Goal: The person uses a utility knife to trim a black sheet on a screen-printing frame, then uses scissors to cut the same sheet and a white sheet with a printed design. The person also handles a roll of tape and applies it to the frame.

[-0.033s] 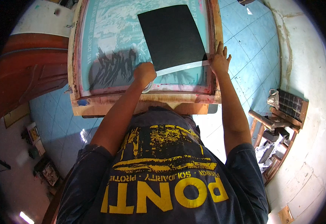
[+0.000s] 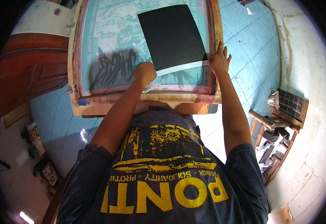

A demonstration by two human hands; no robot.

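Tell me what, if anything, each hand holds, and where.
The left hand grips a tape roll by its upper part. The right hand is at the right end of the tape strip; pinching or pressing, I can't tell.

From where I stand, a narrow, translucent whitish strip of tape (image 2: 181,67) spans the gap between the two hands, slanting up slightly from the closed left hand (image 2: 145,74) to the right hand (image 2: 219,61). Its round roll (image 2: 148,87) peeks out just under the left fist. Beyond the strip lies a flat, matte black rectangular sheet (image 2: 174,35), its near edge along the tape, one near corner by each hand. Whether they stick together, I can't tell. Beneath spreads a teal printing screen, its ink-stained wooden frame (image 2: 217,26) reaching under the right hand.
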